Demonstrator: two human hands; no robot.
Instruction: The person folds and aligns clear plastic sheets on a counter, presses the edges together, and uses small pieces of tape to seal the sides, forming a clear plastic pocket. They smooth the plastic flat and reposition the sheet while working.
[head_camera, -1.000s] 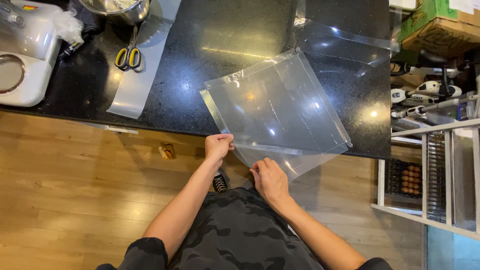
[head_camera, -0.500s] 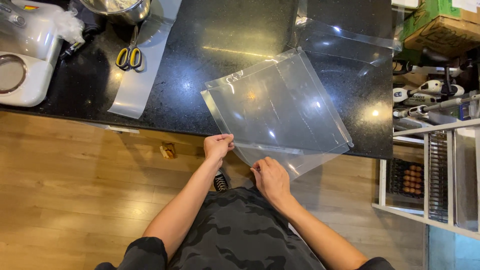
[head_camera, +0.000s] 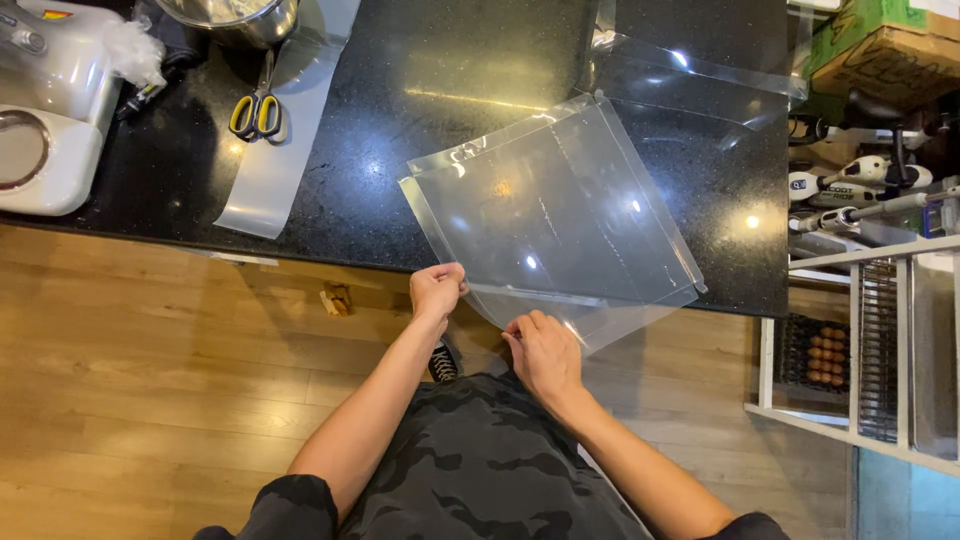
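Note:
A stack of clear plastic sheets (head_camera: 560, 210) lies tilted on the black speckled counter (head_camera: 420, 130), its near corner hanging past the counter's front edge. My left hand (head_camera: 437, 290) pinches the near left edge of the sheets. My right hand (head_camera: 543, 350) grips the overhanging near corner, just below the counter edge. Both hands are closed on the plastic.
Yellow-handled scissors (head_camera: 257, 112) rest on a long clear strip (head_camera: 275, 140) at the counter's left. A white appliance (head_camera: 45, 110) stands far left, a metal bowl (head_camera: 235, 15) behind. More clear sheet (head_camera: 700, 75) lies at the back right. Shelving with an egg tray (head_camera: 825, 360) stands right.
The sheets have shifted slightly on the counter. Both hands stay at the near edge, with the fingers adjusted a little.

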